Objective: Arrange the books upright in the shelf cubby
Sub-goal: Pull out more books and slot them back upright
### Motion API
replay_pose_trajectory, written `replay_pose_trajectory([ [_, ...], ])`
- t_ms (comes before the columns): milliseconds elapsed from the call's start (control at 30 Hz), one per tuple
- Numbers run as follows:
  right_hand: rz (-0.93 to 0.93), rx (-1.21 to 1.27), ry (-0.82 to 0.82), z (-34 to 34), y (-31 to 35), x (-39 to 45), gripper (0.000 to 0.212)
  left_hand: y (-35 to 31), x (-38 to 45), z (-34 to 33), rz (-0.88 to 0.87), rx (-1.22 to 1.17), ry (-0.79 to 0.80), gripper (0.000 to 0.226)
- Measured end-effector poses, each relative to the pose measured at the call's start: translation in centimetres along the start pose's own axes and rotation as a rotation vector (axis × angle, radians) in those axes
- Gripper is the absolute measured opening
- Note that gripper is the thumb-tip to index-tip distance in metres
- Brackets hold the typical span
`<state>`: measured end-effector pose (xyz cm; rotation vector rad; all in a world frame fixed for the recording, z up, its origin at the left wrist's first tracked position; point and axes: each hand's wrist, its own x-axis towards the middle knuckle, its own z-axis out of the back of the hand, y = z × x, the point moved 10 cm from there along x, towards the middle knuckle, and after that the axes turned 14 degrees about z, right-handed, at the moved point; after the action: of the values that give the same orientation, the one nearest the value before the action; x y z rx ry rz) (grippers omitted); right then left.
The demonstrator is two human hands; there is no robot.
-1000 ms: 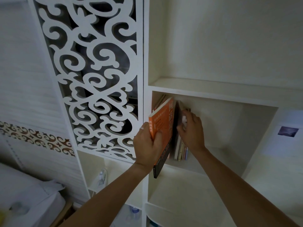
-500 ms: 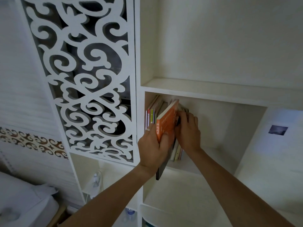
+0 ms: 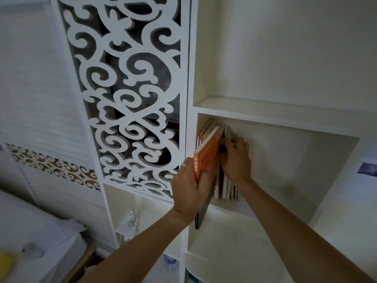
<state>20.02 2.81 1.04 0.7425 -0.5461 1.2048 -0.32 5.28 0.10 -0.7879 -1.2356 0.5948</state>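
An orange book [image 3: 207, 155] with a dark lower end stands upright at the mouth of the white shelf cubby [image 3: 285, 160]. My left hand [image 3: 190, 190] grips its spine from the front. Several thin books [image 3: 202, 133] lean against the cubby's left wall behind it. To the right of the orange book, more thin books [image 3: 227, 189] stand on the cubby floor. My right hand [image 3: 236, 160] presses flat against their tops and holds them to the right, apart from the orange book.
A white carved scroll panel [image 3: 130, 99] fills the space left of the cubby. Open shelves lie above [image 3: 285, 58] and below [image 3: 234, 242]. A plastic bottle [image 3: 169, 262] stands low down. A bed edge [image 3: 40, 252] is at the bottom left.
The orange book has moved deeper into the cubby, between the left and right groups of books. My right hand has stayed on the right group, and the view has shifted slightly.
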Motion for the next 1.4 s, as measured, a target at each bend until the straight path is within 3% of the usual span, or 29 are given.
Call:
replay_pose_trajectory([
  [233,0.038,-0.056,0.032,0.0,-2.1,-0.9,0.038,-0.7,-0.7,-1.2,-0.018,-0.006,0.042,0.036],
  [367,-0.008,-0.025,0.032,0.0,-3.3,-0.9,0.050,-1.4,-1.3,-2.4,-0.015,-0.066,0.041,0.023],
  [467,-0.004,-0.100,0.080,0.4,-3.0,-0.7,0.047,-0.5,-1.2,-3.3,0.044,-0.088,0.039,0.020],
  [600,-0.105,-0.084,0.082,0.9,-3.4,-1.0,0.043,1.6,-0.1,-4.0,0.116,0.000,0.004,0.026],
  [767,-0.105,-0.110,0.060,0.9,-4.4,-1.5,0.045,4.6,1.3,-4.7,0.207,0.156,-0.023,0.011],
  [967,-0.083,-0.065,-0.012,2.1,-4.8,-2.1,0.052,6.1,0.8,-7.9,0.192,0.257,0.040,0.029],
  [1100,-0.035,-0.069,-0.013,1.8,-3.9,-2.0,0.068,6.8,1.3,-10.8,0.222,0.200,0.058,0.036],
  [1200,0.013,0.038,-0.024,1.3,-2.7,-2.0,0.073,6.7,2.3,-11.6,0.114,0.223,-0.033,0.044],
  [1267,0.007,0.097,-0.003,0.6,-2.5,-1.8,0.067,6.9,2.4,-12.0,-0.031,0.404,-0.114,0.059],
  [1400,0.071,0.076,-0.005,0.4,-2.0,-1.4,0.044,7.6,2.0,-13.7,-0.278,0.702,-0.052,0.076],
])
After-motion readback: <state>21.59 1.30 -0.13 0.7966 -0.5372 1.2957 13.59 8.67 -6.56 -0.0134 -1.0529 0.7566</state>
